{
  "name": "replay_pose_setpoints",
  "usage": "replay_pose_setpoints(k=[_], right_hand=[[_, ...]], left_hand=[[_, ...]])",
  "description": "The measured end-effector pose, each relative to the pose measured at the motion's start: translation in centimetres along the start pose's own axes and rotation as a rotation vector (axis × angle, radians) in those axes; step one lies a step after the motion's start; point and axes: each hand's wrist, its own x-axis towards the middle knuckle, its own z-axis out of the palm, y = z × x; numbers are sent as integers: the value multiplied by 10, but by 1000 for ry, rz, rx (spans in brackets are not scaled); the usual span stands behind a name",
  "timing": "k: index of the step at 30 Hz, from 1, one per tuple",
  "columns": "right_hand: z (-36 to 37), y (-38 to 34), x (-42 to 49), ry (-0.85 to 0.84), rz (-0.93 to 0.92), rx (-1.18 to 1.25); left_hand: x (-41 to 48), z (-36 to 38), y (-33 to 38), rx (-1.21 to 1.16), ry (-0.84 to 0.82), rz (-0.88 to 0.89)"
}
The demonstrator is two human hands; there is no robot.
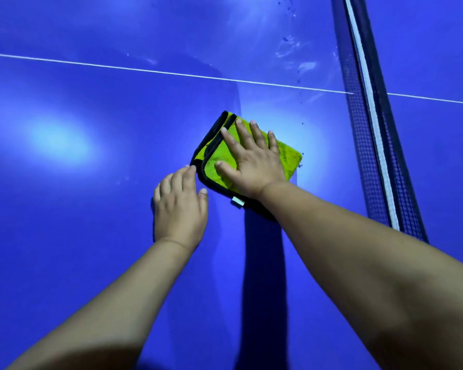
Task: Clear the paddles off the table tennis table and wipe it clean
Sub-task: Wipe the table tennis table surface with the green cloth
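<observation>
Cloth (288, 156), lime-green, black-edged, in folds, beneath flat right hand (251, 165); left hand (181, 206) flat alongside.

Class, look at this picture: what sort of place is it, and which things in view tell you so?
Probably a games or sports room, seen over a table tennis table: blue top, white line and a net. The room itself is out of view.

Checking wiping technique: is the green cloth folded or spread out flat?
Folded. The green cloth shows two black-edged layers stacked at its left side, under the flat right hand.
</observation>
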Motion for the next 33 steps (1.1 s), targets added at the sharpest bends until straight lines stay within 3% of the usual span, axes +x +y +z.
replay_pose_setpoints(k=[9,14,23,33], right_hand=[[-23,38,130,12,-16,10],[-27,45,154,18,-15,9],[-20,42,125,20,1,22],[6,24,-20,52,47,18]], left_hand=[[5,7,-1,148,14,35],[6,9,-1,136,12,35],[3,9,0,105,66,67],[-4,6,1,2,108,100]])
